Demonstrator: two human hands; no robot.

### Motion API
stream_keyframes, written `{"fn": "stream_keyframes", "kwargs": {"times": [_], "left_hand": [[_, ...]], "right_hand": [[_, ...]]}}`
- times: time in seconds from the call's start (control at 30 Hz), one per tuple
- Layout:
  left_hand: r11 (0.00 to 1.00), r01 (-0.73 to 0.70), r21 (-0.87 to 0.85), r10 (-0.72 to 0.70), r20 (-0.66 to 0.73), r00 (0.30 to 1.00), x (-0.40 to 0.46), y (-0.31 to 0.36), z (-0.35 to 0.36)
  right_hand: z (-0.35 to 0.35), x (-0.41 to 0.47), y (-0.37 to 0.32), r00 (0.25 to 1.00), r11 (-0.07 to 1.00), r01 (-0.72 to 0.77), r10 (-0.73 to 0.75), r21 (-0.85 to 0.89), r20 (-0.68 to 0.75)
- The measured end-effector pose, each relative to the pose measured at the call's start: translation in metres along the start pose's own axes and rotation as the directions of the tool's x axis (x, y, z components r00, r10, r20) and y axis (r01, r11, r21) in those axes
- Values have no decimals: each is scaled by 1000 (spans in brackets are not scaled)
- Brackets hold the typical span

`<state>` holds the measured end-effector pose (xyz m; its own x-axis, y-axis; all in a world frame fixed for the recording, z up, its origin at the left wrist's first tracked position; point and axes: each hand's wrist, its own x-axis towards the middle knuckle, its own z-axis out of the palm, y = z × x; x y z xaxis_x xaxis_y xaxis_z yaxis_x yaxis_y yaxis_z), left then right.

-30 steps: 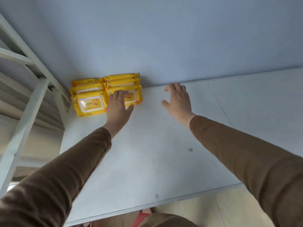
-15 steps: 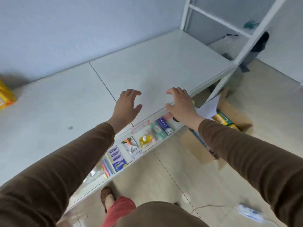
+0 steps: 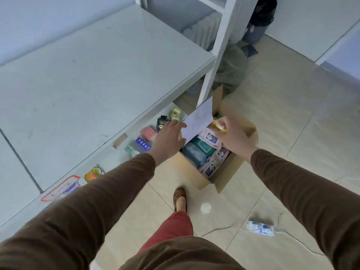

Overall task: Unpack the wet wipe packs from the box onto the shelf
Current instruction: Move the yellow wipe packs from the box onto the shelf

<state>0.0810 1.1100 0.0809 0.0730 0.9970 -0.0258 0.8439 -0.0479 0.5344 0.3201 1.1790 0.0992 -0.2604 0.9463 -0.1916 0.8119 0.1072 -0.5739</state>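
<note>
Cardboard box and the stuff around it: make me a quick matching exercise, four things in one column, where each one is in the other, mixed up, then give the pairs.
Things
1. white sheet of paper
2. yellow pack
3. dark green pack
4. small white and blue pack

Places
A. lying on the floor tiles, outside the cardboard box
B. at the right hand fingertips
C. lying inside the box
D. standing up at the box's far side, by the left hand

Pairs: 1-D, 2-B, 3-C, 4-A
</note>
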Motion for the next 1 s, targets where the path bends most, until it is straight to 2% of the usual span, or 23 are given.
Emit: {"fn": "stream_keyframes", "kwargs": {"times": [0.23, 0.43, 0.6, 0.8, 0.9, 1.0], "left_hand": [[992, 118, -47, -101, 264, 959, 95, 25, 85], [986, 168, -21, -149, 362, 920, 156, 31, 144], [965, 261, 7, -245, 375, 894, 207, 32, 203], [939, 321, 121, -340, 446, 828, 266, 26, 295], [936, 299, 188, -353, 486, 799, 294, 13, 343], [936, 256, 243, -345, 480, 807, 323, 1, 386]], "right_hand": [[-24, 66, 112, 936, 952, -304, 307, -44, 174], [-26, 124, 191, 875, 919, -387, 390, -73, 288], [-15, 183, 266, 829, 926, -329, 376, -183, 414], [9, 244, 358, 797, 949, -133, 273, -284, 538], [32, 276, 397, 767, 942, -42, 244, -333, 593], [60, 308, 427, 727, 930, 100, 174, -354, 664]]}}
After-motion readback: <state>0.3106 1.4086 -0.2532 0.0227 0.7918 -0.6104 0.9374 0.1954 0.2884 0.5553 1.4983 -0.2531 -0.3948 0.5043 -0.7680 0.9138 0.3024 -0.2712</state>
